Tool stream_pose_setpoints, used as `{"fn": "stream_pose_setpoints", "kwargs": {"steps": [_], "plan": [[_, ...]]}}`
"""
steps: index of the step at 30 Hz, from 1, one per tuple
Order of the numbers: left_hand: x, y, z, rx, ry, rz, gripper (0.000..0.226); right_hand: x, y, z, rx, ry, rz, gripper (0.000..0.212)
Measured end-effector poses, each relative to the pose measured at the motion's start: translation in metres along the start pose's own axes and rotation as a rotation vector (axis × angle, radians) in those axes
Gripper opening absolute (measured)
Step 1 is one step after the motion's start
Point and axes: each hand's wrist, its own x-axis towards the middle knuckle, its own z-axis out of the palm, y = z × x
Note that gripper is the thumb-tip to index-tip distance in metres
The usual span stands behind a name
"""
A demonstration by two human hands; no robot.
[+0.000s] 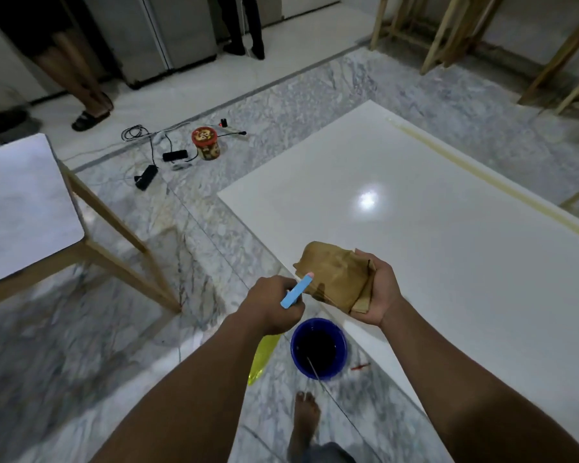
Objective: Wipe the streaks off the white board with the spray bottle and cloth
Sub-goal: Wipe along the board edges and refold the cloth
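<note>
My left hand (271, 304) grips the spray bottle (264, 354), its nozzle (296, 290) aimed right at the folded brown cloth (335, 279). My right hand (378, 295) clasps that cloth over the near edge of the white board (415, 212).

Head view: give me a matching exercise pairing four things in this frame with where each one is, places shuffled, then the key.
Things:
1. spray bottle
2. cloth
3. blue bucket
4. red-lidded jar

Places:
A. on the floor among the cables
B. held in the right hand
C. gripped in the left hand
D. on the floor beside the white board, below both hands

Pairs: 1-C; 2-B; 3-D; 4-A
</note>
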Motion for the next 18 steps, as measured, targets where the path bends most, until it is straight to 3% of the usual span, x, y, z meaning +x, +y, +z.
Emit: {"fn": "stream_pose_setpoints", "kwargs": {"steps": [3, 8, 14, 18], "plan": [[-0.033, 0.004, 0.017, 0.009, 0.041, 0.002, 0.027, -0.02, 0.017, -0.011, -0.047, 0.041, -0.012, 0.05], [-0.111, 0.0, 0.054, -0.07, 0.058, -0.025, 0.023, -0.063, 0.06, -0.028, -0.098, 0.0, 0.003, 0.049], [-0.177, 0.004, 0.108, -0.01, 0.055, -0.066, 0.034, -0.124, 0.106, -0.061, -0.141, -0.003, 0.026, 0.044], [-0.209, 0.017, 0.136, -0.136, 0.013, -0.068, 0.026, -0.164, 0.114, -0.103, -0.271, 0.078, 0.097, 0.047]]}}
